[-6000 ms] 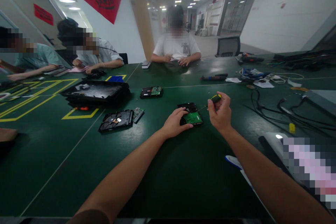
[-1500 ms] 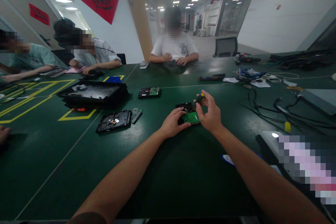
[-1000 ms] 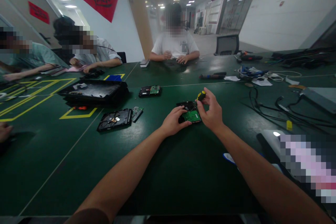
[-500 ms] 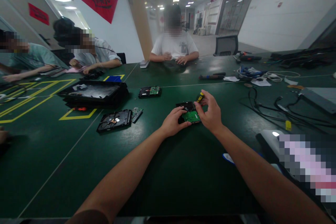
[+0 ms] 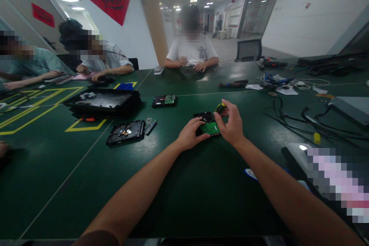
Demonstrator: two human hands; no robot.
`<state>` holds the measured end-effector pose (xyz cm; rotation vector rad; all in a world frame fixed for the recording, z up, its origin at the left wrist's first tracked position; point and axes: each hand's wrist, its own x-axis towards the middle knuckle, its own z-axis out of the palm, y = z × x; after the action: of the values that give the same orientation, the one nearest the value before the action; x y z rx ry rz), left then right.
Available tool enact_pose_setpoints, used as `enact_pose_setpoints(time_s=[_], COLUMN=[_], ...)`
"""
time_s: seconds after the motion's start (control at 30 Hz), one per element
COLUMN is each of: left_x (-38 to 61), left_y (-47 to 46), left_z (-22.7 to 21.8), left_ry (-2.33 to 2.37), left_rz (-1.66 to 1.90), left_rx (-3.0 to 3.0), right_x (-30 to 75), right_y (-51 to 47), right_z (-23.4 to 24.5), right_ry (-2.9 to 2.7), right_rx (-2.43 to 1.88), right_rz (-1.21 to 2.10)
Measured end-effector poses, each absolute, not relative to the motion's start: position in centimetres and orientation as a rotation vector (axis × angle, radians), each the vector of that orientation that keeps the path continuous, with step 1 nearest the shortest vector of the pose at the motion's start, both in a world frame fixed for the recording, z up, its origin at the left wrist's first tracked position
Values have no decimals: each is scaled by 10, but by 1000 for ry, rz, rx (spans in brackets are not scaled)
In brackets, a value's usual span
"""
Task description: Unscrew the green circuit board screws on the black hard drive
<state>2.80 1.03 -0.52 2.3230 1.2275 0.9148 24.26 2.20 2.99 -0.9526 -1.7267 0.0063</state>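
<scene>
A hard drive (image 5: 210, 128) with a green circuit board lies on the green table in front of me. My left hand (image 5: 191, 133) grips its left side, thumb at the near edge and fingers over the top. Between the thumb and fingers of my right hand (image 5: 230, 123) is a screwdriver (image 5: 220, 107) with a yellow and black handle, held over the drive's right part. The screwdriver's tip is hidden by my fingers. To the left lies another hard drive (image 5: 126, 132), with a loose circuit board (image 5: 150, 126) at its right end. A further hard drive (image 5: 164, 100) rests behind them.
A black tray (image 5: 103, 102) stands at the left, an orange-handled tool at its base. Black cables (image 5: 305, 119) and a grey metal box (image 5: 351, 108) lie at the right. Pliers (image 5: 233, 84) lie farther back. Co-workers sit across the table and at the left.
The screwdriver's handle has turned slightly between my right fingers, showing a different side. My left hand and the hard drive have stayed in place.
</scene>
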Motion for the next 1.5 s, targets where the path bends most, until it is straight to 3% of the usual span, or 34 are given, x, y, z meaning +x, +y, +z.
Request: enact_pose_setpoints(time_s=[1.5], left_x=[28], left_y=[11], left_z=[-7], left_ry=[1227], left_rz=[914], left_rx=[2333], right_x=[245], right_y=[23], right_z=[31], right_ry=[-1716], right_rx=[-967], right_rz=[1])
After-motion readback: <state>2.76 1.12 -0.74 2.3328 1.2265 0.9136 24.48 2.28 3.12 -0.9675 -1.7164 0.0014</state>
